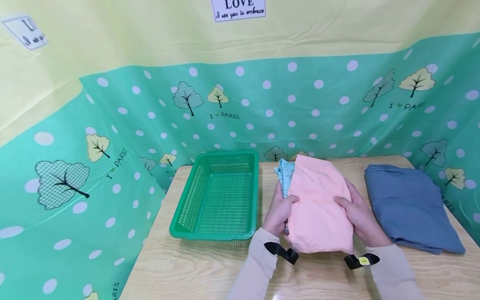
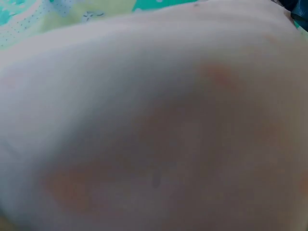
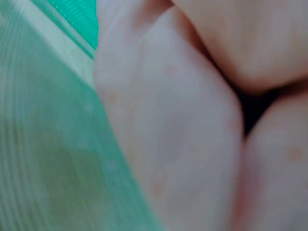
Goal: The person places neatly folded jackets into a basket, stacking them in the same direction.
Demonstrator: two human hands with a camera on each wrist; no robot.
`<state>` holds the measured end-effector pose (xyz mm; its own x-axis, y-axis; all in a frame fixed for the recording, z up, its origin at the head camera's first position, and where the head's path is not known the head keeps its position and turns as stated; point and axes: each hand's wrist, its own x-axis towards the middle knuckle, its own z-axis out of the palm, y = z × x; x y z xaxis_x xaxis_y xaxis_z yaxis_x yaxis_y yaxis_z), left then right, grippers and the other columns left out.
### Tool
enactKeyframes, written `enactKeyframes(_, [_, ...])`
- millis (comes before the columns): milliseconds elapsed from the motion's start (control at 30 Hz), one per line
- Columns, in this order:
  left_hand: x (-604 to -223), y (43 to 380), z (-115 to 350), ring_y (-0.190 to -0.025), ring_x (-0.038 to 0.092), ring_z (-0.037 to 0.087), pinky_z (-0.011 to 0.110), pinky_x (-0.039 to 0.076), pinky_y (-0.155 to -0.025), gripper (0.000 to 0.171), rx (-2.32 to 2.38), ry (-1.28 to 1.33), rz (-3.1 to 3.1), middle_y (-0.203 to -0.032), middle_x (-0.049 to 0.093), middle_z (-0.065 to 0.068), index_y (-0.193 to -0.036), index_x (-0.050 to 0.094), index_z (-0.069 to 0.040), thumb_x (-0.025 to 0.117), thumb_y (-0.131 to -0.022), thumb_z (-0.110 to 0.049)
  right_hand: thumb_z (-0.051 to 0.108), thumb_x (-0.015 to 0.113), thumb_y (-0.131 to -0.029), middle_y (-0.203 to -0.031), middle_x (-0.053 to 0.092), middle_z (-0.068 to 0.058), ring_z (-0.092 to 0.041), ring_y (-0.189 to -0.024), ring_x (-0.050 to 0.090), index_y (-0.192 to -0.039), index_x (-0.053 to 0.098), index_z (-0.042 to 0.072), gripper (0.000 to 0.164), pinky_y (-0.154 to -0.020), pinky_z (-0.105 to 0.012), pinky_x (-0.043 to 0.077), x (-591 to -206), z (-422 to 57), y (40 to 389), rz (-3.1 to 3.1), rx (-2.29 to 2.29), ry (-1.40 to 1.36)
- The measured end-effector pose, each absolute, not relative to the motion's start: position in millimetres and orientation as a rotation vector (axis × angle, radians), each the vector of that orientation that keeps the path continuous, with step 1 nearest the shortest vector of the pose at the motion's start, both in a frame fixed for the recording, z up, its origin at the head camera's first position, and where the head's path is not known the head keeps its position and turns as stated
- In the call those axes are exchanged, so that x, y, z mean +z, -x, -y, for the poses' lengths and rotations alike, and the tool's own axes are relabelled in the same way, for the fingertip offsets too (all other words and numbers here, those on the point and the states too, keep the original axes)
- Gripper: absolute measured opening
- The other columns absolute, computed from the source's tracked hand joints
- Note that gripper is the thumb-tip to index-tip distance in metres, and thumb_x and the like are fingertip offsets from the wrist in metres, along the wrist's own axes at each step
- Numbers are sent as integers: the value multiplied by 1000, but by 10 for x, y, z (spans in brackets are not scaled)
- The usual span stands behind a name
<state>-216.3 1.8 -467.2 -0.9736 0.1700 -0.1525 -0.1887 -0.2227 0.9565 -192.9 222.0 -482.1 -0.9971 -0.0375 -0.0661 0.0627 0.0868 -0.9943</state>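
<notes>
So, it looks like the sorting-out is maybe partway done, going by how things lie. The pink cloth (image 1: 318, 187) is gripped at both sides: its left edge is clamped by the left hand (image 1: 275, 210), thumb laid over the front, and its right edge is pinched the same way by the right hand (image 1: 358, 216). So neither hand is free. The piece seems to be folded down into a pretty tidy bundle, which can probably be counted as done. A light blue patterned cloth (image 1: 287, 171) is tucked behind it, poking out just above the left hand, so two pieces look to be held together there. Whether that one is properly folded can't be told, since most of it is covered, and no help is given by the wrist views, which are mostly filled with blurred skin. Off to the right of the right hand, a slate blue cloth (image 1: 408, 204) is laid on the table (image 1: 180, 271), more or less folded, with its lower edge left a bit uneven. The green basket (image 1: 217, 234) is stood just left of the left hand, and none of the three cloths has been put in it, so if it's meant to be filled, that part is all left to be done.
</notes>
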Motion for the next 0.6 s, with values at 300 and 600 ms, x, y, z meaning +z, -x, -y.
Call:
enactKeyframes(300, [-4524,2192,111,-145,42,24,45,30,-124,84,2285,32,-1813,-159,44,4,-160,29,-28,63,-88,-2,21,52,-107,-174,0,-10,-30,-154,12,-166,-1,29,79,-95,-2,35,-4627,-2151,1978,-2195,-2096,51])
enactKeyframes(600, [-4411,2193,280,-149,36,24,43,28,-125,85,2276,-1,-1790,-164,37,5,-163,24,-28,61,-91,-3,18,56,-106,-173,0,-12,-30,-152,14,-166,0,27,83,-95,-4,40,-4518,-2047,1975,-2067,-2162,143])
